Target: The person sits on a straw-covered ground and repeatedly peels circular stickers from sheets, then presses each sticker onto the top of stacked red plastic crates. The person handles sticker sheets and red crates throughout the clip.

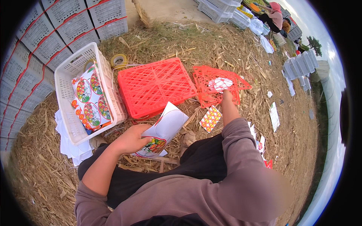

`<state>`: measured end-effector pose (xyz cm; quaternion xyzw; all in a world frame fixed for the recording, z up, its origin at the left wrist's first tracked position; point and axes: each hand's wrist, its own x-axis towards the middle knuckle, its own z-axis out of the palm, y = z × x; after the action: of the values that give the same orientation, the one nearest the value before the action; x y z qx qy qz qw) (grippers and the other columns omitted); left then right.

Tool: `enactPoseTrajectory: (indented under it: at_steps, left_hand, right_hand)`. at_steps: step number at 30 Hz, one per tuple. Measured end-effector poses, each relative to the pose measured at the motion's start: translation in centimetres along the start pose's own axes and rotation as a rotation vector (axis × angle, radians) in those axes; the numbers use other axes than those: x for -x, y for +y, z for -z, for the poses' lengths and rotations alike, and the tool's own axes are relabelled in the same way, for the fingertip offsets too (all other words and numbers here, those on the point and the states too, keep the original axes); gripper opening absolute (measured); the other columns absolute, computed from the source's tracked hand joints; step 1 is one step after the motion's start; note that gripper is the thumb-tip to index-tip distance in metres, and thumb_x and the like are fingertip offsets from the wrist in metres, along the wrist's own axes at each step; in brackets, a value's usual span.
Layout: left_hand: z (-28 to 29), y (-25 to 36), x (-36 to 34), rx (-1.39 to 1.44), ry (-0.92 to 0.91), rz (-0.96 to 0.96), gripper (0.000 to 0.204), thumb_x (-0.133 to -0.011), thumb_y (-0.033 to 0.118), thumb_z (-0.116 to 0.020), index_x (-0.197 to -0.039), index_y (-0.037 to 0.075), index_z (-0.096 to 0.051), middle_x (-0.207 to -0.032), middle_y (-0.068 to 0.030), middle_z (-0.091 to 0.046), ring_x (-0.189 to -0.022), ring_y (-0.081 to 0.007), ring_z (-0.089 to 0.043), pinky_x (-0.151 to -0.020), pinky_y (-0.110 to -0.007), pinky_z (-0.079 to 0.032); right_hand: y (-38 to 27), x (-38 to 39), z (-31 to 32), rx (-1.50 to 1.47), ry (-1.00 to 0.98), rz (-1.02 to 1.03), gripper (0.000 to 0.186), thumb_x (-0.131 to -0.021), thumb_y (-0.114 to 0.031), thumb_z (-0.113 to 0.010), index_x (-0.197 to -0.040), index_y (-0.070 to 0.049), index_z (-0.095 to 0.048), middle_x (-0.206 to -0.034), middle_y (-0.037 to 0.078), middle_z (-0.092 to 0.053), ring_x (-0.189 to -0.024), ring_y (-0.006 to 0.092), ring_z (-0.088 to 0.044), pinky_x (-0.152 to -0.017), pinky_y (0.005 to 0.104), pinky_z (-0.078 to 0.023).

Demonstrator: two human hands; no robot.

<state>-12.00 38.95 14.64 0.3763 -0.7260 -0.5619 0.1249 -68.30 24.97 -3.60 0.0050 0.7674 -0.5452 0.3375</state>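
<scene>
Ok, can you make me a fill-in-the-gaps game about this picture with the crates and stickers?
1. The left hand holds a white ____ sheet.
2. The right hand reaches to a red ____ lid lying on the straw.
3. The white basket stands ____ of the red crate.

Missing words: sticker; mesh; left

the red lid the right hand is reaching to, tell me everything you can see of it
The red lid is a flat openwork lattice of what looks like thin plastic, roughly square, lying on the straw-covered ground just right of the red crate. It looks slightly skewed, one corner pointing right. A round white and red patterned sticker sits on its middle. The right hand reaches onto it at the sticker's lower edge; its grip is hidden behind the arm. Straw shows through the gaps.
</scene>
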Motion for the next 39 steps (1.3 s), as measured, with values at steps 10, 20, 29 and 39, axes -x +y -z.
enactPoseTrajectory:
  at_steps: [10,20,29,39]
  left_hand:
    - [2.6,-0.8,-0.5,0.565,-0.004,0.072,0.044,-0.096,0.011,-0.078,-0.135,-0.003,-0.066,-0.122,-0.0088,-0.076,-0.111,-0.0139,-0.070,-0.100,-0.035,-0.056]
    - [4.6,-1.4,0.4,1.121,0.182,-0.113,0.097,-0.092,0.031,-0.083,-0.166,0.004,-0.026,-0.147,-0.0149,-0.060,-0.127,-0.0229,-0.067,-0.107,-0.040,-0.057]
    - [-1.7,-2.6,-1.6,0.793,0.420,0.167,0.033,-0.100,0.007,-0.072,-0.132,-0.001,-0.067,-0.121,-0.0084,-0.075,-0.110,-0.0133,-0.069,-0.097,-0.034,-0.055]
    - [-2.4,-2.2,-1.3,0.578,0.378,-0.115,0.038,-0.098,0.008,-0.073,-0.136,0.002,-0.068,-0.125,-0.0067,-0.074,-0.113,-0.0147,-0.067,-0.102,-0.036,-0.052]
  right_hand:
    - [-2.8,28.7,-2.7,0.575,-1.486,0.913,0.067,-0.089,-0.029,-0.085,-0.146,-0.004,-0.060,-0.146,0.016,-0.063,-0.138,0.0250,-0.056,-0.114,0.0422,-0.045]
    - [-3.2,27.3,-3.9,0.111,-1.074,0.246,0.035,-0.097,-0.006,-0.075,-0.128,0.006,-0.067,-0.114,0.013,-0.076,-0.100,0.0202,-0.074,-0.094,0.0379,-0.059]
    - [-1.6,28.1,-5.5,0.206,-0.947,0.442,0.055,-0.094,-0.010,-0.079,-0.141,0.006,-0.056,-0.129,0.018,-0.069,-0.113,0.0253,-0.071,-0.098,0.0396,-0.058]
    - [-1.8,38.3,-3.8,0.558,-1.200,1.604,0.055,-0.075,-0.009,-0.091,-0.128,-0.005,-0.074,-0.131,0.015,-0.071,-0.119,0.0328,-0.069,-0.101,0.0440,-0.057]
